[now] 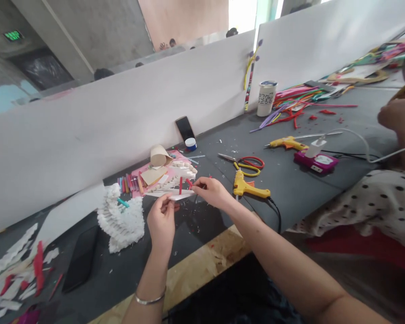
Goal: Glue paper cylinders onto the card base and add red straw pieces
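Observation:
My left hand and my right hand meet above the grey table top. Both hold a long white paper strip, with a small red piece standing up from it. My right fingertips pinch the strip's far end, close to a red tip. Just left of my hands stands a curled white paper sculpture with a teal stick in it. A yellow hot glue gun lies to the right of my right hand.
Behind my hands are a pink sheet with coloured sticks and cut paper, and red-handled scissors. A white partition runs along the far edge. Further right are a second glue gun, pipe cleaners and another person's hand.

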The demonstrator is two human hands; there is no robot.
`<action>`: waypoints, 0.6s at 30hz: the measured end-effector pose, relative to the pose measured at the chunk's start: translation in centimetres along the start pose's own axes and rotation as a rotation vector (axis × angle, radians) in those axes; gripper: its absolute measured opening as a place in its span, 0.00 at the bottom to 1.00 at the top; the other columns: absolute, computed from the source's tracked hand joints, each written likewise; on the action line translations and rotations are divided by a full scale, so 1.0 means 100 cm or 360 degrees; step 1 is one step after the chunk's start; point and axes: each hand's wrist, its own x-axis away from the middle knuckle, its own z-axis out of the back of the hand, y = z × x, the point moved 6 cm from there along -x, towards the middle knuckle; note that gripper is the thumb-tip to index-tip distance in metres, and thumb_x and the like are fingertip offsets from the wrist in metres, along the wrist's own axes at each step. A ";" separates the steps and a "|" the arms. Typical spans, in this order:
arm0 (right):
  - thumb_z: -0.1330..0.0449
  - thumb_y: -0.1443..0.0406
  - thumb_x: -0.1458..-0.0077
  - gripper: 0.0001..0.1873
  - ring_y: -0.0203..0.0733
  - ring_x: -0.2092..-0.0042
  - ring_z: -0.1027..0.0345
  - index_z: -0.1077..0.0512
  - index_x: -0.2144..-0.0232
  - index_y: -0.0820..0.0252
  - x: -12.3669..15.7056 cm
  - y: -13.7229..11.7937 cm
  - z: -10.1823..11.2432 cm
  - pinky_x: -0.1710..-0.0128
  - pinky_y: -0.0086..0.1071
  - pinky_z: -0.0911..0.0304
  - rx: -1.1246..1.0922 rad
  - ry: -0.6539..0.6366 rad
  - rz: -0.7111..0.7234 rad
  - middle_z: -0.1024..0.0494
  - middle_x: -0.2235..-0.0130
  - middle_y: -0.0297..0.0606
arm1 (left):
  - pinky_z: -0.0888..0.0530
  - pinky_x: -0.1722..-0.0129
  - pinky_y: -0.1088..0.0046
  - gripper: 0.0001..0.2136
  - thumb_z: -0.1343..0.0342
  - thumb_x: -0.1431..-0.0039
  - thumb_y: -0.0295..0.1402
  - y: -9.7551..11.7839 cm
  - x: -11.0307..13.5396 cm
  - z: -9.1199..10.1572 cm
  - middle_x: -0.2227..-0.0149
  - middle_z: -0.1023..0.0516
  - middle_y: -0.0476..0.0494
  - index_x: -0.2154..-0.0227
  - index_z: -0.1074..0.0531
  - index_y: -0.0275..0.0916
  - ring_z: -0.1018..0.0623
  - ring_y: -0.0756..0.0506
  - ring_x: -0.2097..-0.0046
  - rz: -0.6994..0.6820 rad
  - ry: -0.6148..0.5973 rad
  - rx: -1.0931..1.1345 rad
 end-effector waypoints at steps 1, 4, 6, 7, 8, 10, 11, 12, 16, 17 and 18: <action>0.42 0.59 0.45 0.10 0.35 0.70 0.35 0.25 0.71 0.58 -0.001 0.000 0.000 0.69 0.29 0.44 -0.0016 0.0010 0.0000 0.25 0.73 0.31 | 0.19 0.64 0.67 0.16 0.42 0.42 0.43 0.000 0.000 0.000 0.67 0.19 0.42 0.57 0.25 0.37 0.18 0.45 0.69 -0.0014 0.0004 -0.0004; 0.42 0.60 0.46 0.10 0.35 0.71 0.36 0.25 0.72 0.59 -0.002 0.001 -0.002 0.70 0.29 0.45 -0.0053 0.0017 -0.0011 0.25 0.73 0.31 | 0.19 0.64 0.66 0.16 0.43 0.42 0.43 0.002 0.001 -0.002 0.67 0.20 0.42 0.58 0.25 0.37 0.19 0.45 0.69 -0.0061 0.0016 -0.0012; 0.41 0.60 0.46 0.09 0.35 0.71 0.37 0.25 0.73 0.59 -0.003 0.001 -0.003 0.70 0.29 0.46 -0.0072 0.0011 -0.0020 0.26 0.74 0.31 | 0.19 0.65 0.66 0.16 0.43 0.42 0.44 0.002 0.002 -0.002 0.67 0.20 0.42 0.58 0.24 0.37 0.19 0.45 0.70 -0.0084 0.0033 -0.0025; 0.41 0.61 0.46 0.09 0.34 0.71 0.37 0.25 0.73 0.59 -0.003 0.001 -0.004 0.70 0.28 0.46 -0.0081 0.0008 -0.0026 0.26 0.74 0.31 | 0.19 0.65 0.66 0.16 0.43 0.41 0.44 0.002 0.003 -0.002 0.66 0.20 0.41 0.58 0.24 0.37 0.19 0.45 0.69 -0.0090 0.0040 -0.0033; 0.41 0.61 0.46 0.09 0.34 0.71 0.37 0.26 0.74 0.59 -0.003 0.001 -0.004 0.70 0.28 0.47 -0.0085 0.0004 -0.0034 0.26 0.74 0.30 | 0.19 0.65 0.66 0.16 0.43 0.41 0.44 0.002 0.003 -0.002 0.66 0.20 0.41 0.58 0.24 0.37 0.19 0.45 0.69 -0.0094 0.0046 -0.0043; 0.40 0.61 0.46 0.10 0.34 0.72 0.38 0.26 0.75 0.59 -0.002 0.000 -0.004 0.71 0.28 0.47 -0.0081 -0.0004 -0.0053 0.27 0.75 0.30 | 0.19 0.64 0.65 0.16 0.44 0.41 0.44 0.001 0.004 -0.002 0.65 0.20 0.41 0.58 0.24 0.37 0.19 0.44 0.68 -0.0098 0.0041 -0.0072; 0.40 0.61 0.47 0.10 0.34 0.72 0.38 0.26 0.75 0.59 -0.001 0.000 -0.004 0.71 0.28 0.48 -0.0076 -0.0006 -0.0064 0.27 0.75 0.30 | 0.19 0.63 0.65 0.16 0.44 0.40 0.43 0.001 0.005 -0.003 0.65 0.20 0.40 0.57 0.24 0.37 0.19 0.44 0.68 -0.0102 0.0031 -0.0093; 0.40 0.60 0.47 0.10 0.34 0.73 0.39 0.26 0.76 0.59 -0.001 -0.001 -0.003 0.72 0.29 0.48 -0.0069 -0.0010 -0.0078 0.27 0.76 0.30 | 0.19 0.62 0.64 0.16 0.44 0.40 0.43 0.001 0.006 -0.003 0.64 0.20 0.40 0.57 0.24 0.37 0.18 0.44 0.67 -0.0108 0.0020 -0.0117; 0.40 0.58 0.46 0.12 0.33 0.75 0.41 0.27 0.77 0.59 0.001 -0.001 -0.002 0.74 0.29 0.51 -0.0055 -0.0032 -0.0140 0.30 0.78 0.28 | 0.20 0.61 0.65 0.14 0.46 0.38 0.40 0.003 0.008 -0.004 0.61 0.19 0.40 0.55 0.25 0.38 0.18 0.45 0.66 -0.0166 0.0014 -0.0211; 0.40 0.58 0.47 0.13 0.33 0.75 0.42 0.27 0.78 0.59 0.001 0.000 -0.002 0.74 0.29 0.51 -0.0062 -0.0040 -0.0151 0.31 0.79 0.28 | 0.20 0.61 0.65 0.13 0.46 0.37 0.39 0.004 0.009 -0.004 0.61 0.19 0.40 0.55 0.25 0.38 0.18 0.45 0.66 -0.0185 0.0019 -0.0233; 0.40 0.58 0.47 0.13 0.32 0.75 0.43 0.27 0.78 0.59 0.000 0.001 -0.003 0.75 0.29 0.52 -0.0076 -0.0048 -0.0159 0.32 0.79 0.27 | 0.20 0.61 0.66 0.13 0.47 0.37 0.38 0.005 0.009 -0.004 0.61 0.19 0.40 0.55 0.25 0.38 0.18 0.45 0.66 -0.0205 0.0021 -0.0257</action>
